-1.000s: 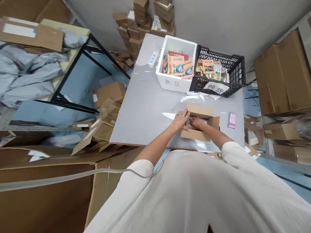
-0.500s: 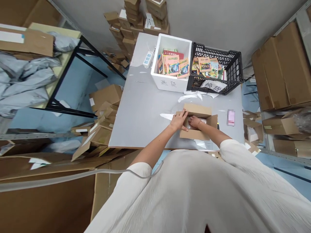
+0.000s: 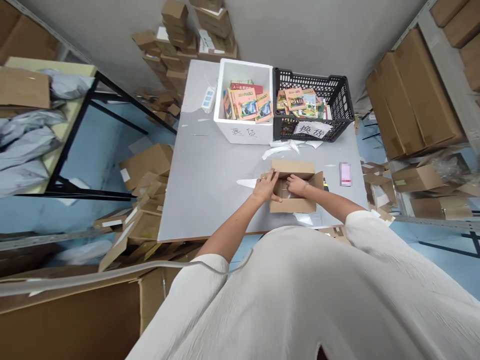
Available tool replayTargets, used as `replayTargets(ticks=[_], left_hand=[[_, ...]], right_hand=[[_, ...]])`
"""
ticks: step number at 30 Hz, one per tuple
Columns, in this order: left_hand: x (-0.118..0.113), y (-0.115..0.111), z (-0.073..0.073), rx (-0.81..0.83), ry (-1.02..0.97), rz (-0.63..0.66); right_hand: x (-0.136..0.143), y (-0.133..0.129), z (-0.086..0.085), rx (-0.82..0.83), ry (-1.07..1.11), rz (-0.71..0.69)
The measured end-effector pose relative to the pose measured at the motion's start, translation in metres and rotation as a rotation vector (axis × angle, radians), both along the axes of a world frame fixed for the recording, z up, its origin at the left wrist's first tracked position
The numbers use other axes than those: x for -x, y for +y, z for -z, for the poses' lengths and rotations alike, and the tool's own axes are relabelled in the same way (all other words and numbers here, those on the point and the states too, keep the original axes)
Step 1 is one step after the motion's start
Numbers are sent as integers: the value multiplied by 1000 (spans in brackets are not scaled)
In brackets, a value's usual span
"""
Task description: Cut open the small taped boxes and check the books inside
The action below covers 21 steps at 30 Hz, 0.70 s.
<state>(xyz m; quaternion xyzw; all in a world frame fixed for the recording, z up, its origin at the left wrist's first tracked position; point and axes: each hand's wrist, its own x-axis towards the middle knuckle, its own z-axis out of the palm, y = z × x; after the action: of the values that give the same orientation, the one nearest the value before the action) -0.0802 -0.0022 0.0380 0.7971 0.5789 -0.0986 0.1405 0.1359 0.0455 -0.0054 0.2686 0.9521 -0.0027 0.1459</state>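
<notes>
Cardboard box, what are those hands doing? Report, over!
Left hand at cardboard box's left end. Right hand reaching inside. Box open. White scraps behind, clear of both hands.

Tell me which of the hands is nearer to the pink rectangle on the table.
Right. The right hand reaches into the open box, left of the pink rectangle; the left hand is farther left, at the box's left end.

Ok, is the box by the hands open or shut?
Open. The cardboard box has its flaps spread, and the right hand is inside it; the left hand touches its left end.
</notes>
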Motion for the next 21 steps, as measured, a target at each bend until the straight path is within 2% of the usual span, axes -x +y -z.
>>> replayTargets(ticks=[3,7,11,14,17,19,21], left_hand=[[-1,0,-2,-7,15,-1],[-1,0,-7,-6,39,1],[-2,1,-12,-2,57,8],[-2,1,-14,2,82,3],[-5,1,-15,-6,121,1],[-9,2,-15,-27,158,3],[-13,2,-14,-52,207,1]], right_hand=[[-9,-6,-18,-7,29,43],[-32,-10,-51,-72,158,155],[-85,-12,-89,-94,417,392],[-139,-13,-107,-89,823,608],[-188,-11,-104,-124,1244,844],[-209,-9,-88,-104,1438,1004],[-217,-8,-61,-70,1541,1151]])
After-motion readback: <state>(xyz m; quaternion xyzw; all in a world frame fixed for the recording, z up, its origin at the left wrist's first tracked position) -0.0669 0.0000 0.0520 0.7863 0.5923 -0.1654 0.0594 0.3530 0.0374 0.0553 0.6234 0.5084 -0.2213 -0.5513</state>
